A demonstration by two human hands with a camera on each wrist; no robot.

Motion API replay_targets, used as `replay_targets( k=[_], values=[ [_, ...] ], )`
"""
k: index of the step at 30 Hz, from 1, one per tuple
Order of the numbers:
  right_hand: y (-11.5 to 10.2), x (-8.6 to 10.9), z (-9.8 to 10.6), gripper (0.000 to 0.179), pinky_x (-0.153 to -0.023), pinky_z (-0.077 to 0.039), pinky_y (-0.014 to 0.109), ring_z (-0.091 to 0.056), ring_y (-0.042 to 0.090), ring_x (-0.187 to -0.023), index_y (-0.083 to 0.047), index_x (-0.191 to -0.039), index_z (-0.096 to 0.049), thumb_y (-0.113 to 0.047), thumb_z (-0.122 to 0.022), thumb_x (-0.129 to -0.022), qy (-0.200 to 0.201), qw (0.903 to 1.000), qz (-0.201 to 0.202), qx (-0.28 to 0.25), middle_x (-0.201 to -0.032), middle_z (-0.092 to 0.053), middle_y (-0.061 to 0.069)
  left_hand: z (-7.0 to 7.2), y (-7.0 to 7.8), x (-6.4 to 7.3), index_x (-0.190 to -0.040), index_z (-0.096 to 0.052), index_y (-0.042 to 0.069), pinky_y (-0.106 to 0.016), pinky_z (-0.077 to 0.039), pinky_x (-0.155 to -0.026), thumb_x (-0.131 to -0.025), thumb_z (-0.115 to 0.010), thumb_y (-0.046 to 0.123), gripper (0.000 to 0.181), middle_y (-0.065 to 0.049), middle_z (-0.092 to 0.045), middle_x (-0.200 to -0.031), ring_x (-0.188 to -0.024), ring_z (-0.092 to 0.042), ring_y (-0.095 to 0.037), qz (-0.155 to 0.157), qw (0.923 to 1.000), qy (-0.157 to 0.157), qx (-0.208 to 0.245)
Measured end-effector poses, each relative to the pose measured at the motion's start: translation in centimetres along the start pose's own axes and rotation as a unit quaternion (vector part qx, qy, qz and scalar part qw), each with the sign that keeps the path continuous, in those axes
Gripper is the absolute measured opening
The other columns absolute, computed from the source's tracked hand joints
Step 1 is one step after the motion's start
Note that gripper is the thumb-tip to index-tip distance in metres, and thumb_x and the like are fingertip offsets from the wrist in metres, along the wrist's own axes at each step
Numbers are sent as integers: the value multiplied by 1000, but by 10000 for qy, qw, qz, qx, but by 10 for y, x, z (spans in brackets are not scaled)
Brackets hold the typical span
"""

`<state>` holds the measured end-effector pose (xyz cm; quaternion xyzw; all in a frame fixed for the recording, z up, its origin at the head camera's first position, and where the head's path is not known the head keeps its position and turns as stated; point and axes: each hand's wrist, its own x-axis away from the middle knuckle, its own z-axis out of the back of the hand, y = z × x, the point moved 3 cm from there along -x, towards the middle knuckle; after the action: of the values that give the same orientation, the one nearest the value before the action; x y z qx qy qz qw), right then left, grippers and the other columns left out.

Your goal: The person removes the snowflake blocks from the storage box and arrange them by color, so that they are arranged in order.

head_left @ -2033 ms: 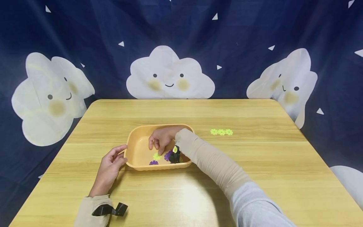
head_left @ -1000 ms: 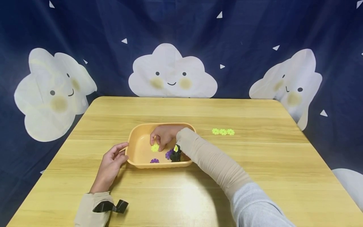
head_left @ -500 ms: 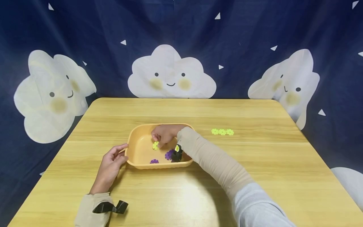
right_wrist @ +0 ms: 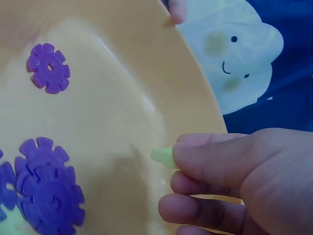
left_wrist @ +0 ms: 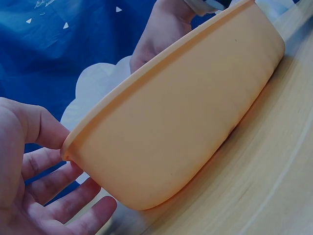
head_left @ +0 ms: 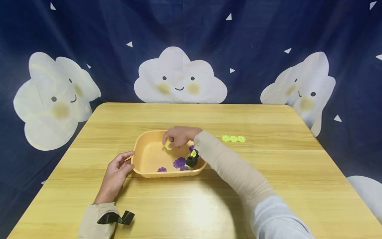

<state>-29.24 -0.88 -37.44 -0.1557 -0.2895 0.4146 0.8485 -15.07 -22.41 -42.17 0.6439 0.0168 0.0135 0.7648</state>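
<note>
My left hand (head_left: pixel 116 174) pinches the left rim of an orange plastic tub (left_wrist: pixel 181 107), thumb on the rim and fingers against the outer wall. Inside the tub, my right hand (head_left: pixel 180 135) holds a yellow-green flower-shaped building disc (right_wrist: pixel 164 156) between thumb and fingers, raised near the far wall. A lone purple flower-shaped disc (right_wrist: pixel 50 68) lies on the tub floor. Further right several purple discs (right_wrist: pixel 51 191) overlap in a pile, partly behind my right wrist in the head view. A pale green disc (right_wrist: pixel 12 223) peeks out at the pile's edge.
On the wooden table (head_left: pixel 268 159), right of the tub, lies a row of three joined yellow-green discs (head_left: pixel 233 138). Black straps (head_left: pixel 116 218) hang at both wrists. Behind the table is a dark blue curtain (head_left: pixel 244 33) with cloud faces.
My right hand has picked up the yellow-green disc from the tub floor and moved it up and to the right. The left hand stays on the tub's rim.
</note>
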Motion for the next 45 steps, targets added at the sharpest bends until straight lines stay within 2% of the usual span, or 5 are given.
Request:
replay_targets(
  k=[5,12,26,36,45],
  values=[
    [6,13,7,34,-88,-46,26,-65,19,-71,-10,-130,-59,-16,-62,-96,148,9999,79,-31,-73,-58,2,-1,1,0,-136,-46,-6,-12,-46,-88,-93,-52,-5,43,-15,-41,-139,-118,-45,-12,81,10000,2,-36],
    [15,32,16,35,-79,-50,25,-63,21,-71,-4,-127,-59,-12,-65,-94,465,9984,309,-116,-71,-64,2,-2,3,0,-137,-46,-5,-12,-45,-88,-93,-51,-4,43,-15,-42,-140,-120,-43,-16,123,9999,-27,-54],
    [43,67,29,37,-77,-53,27,-65,12,-71,-3,-127,-60,-11,-68,-92,970,9949,14,-278,-84,-64,1,-1,2,1,-135,-46,-6,-12,-46,-87,-93,-51,-5,42,-16,-42,-139,-115,-47,-9,54,10000,24,-33],
    [60,90,31,34,-72,-54,29,-66,32,-74,-1,-123,-61,-6,-68,-90,1318,9882,-55,-781,-82,-64,4,-1,2,2,-137,-45,-5,-11,-45,-87,-94,-51,-4,43,-16,-41,-141,-116,-45,-8,102,9999,34,-105],
    [71,110,33,32,-63,-54,31,-66,34,-78,-7,-121,-63,-4,-68,-89,1553,9787,-431,-1270,-87,-65,7,-2,2,2,-136,-45,-5,-12,-46,-86,-93,-50,-6,43,-16,-41,-140,-116,-45,-10,111,9999,9,-40]
  ],
)
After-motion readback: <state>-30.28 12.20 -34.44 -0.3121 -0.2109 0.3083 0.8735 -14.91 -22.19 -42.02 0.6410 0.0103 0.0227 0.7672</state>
